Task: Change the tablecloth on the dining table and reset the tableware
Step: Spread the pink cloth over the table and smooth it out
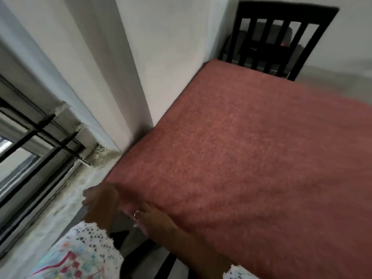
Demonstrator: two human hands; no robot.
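A reddish-pink tablecloth [251,158] covers the whole dining table, with no tableware on it. My left hand [100,198] is at the near left corner of the table, fingers closed around the cloth's corner edge. My right hand [150,217], wearing a ring, lies on the cloth's hanging edge just right of that corner, fingers pinching the fabric. The view is blurred, so the exact finger grip is unclear.
A black slatted chair [277,37] stands at the far end of the table against the white wall [171,47]. A window with black bars [30,148] and its pale sill are on the left. Another dark chair back [145,256] is below my hands.
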